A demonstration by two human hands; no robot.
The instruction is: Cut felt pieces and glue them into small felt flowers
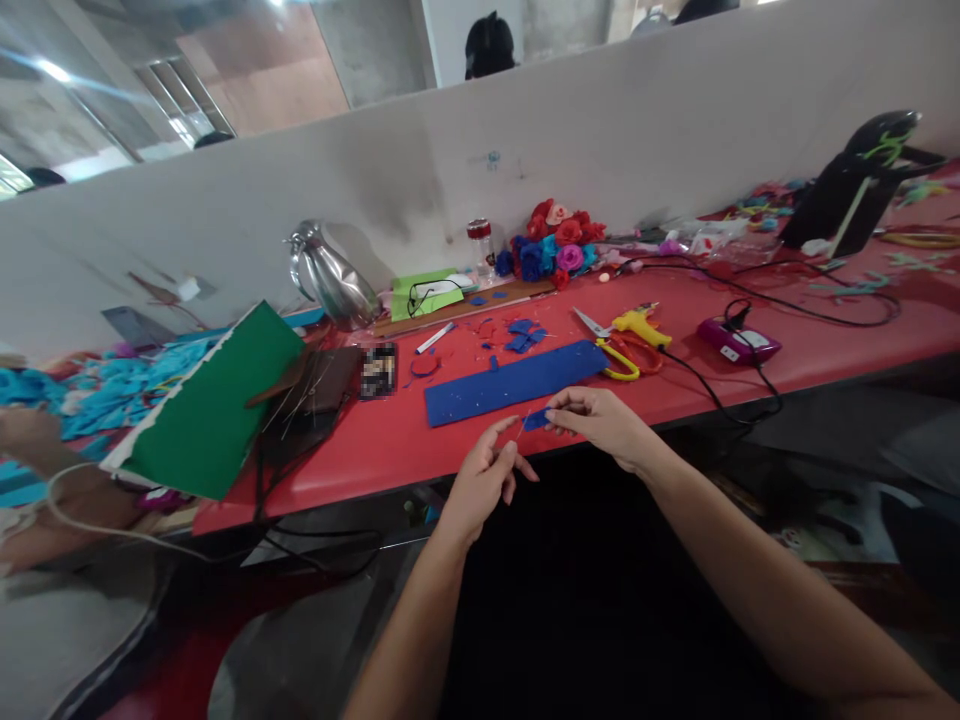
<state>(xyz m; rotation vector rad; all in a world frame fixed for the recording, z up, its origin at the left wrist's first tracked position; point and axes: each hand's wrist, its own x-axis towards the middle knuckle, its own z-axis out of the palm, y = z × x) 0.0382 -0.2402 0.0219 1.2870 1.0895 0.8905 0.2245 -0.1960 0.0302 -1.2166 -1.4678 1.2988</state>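
Small blue foam piece (pixel 535 419), perhaps skewered on thin wire (pixel 523 427).

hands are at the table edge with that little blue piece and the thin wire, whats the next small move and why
Probably bring the left hand a touch closer, so the thin wire it pinches meets the small blue piece pinched in the right hand. The two hands sit close together over the red table, the wire tip already angled toward the piece, with the long blue strip lying just behind.

1 head cam, looks fwd & down from above the person's arms, close over the long red bench (pixel 675 330); grey partition wall (pixel 600 130) behind.
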